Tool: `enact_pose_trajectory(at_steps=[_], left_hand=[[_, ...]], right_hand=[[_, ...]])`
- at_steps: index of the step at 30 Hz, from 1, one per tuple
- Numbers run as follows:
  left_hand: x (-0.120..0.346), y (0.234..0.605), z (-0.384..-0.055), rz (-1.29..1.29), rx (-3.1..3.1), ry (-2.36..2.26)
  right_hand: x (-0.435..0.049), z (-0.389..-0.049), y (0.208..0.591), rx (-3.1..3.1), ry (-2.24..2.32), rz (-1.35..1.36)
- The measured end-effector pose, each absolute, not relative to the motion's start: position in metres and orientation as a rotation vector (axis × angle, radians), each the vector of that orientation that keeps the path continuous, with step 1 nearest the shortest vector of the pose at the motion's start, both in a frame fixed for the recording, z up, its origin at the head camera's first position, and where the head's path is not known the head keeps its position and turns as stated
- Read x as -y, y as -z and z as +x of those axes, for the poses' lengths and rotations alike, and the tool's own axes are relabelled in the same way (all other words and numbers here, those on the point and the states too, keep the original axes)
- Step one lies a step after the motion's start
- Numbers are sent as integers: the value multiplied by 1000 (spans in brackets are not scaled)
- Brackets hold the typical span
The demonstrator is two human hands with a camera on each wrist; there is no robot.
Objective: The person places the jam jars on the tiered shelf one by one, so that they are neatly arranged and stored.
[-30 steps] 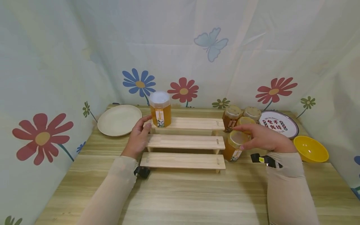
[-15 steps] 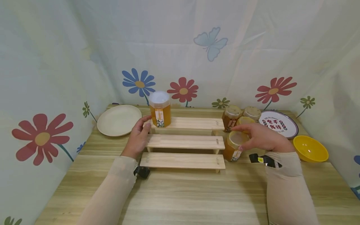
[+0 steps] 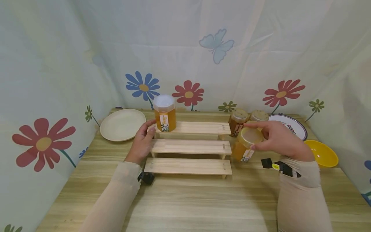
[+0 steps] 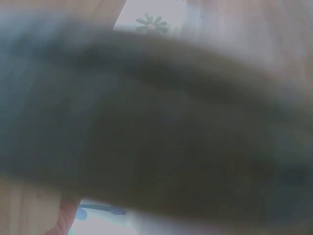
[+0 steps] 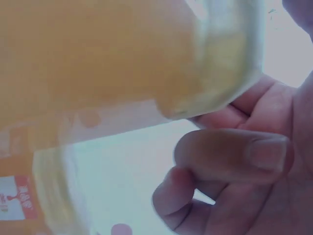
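Observation:
My right hand grips an amber honey jar by its lid, thumb in front and fingers behind, just right of a three-step wooden display rack. The jar leans a little; whether its base touches the table is unclear. In the right wrist view it fills the upper left, with a second labelled jar below it. My left hand holds the left end of the rack's top step. Beside its fingertips another honey jar stands upright on that step. A blurred dark shape blocks most of the left wrist view.
A darker jar and a pale-lidded jar stand behind my right hand. At the right are a printed plate, partly covered, and a yellow bowl. A cream plate lies at the back left, near the curtain.
My right hand has shifted right and slightly up with the honey jar, which now leans and covers more of the jars behind it. My left hand and the rack stay put.

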State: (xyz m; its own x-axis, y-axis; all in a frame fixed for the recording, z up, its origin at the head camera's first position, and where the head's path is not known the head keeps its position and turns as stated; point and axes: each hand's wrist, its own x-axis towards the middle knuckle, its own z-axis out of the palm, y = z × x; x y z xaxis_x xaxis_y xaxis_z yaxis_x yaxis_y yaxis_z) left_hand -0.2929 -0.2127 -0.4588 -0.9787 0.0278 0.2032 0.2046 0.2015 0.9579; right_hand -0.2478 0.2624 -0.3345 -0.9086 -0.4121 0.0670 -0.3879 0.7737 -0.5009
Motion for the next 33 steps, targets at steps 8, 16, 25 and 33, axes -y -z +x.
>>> enact_pose_trajectory(at_steps=[8,16,25,33], left_hand=[[213,460,-294,-234,2306,1895],[212,457,-292,-230,2311,1891],[214,462,-295,-262,2289,1897],[215,462,-296,-261,2294,1881]], right_hand=[[-262,-242,335,-2947,1207,-686],[-243,-239,337,-2955,1616,-679],[-218,-251,351,-2933,1878,-609],[-204,-257,356,-2928,1906,-617]])
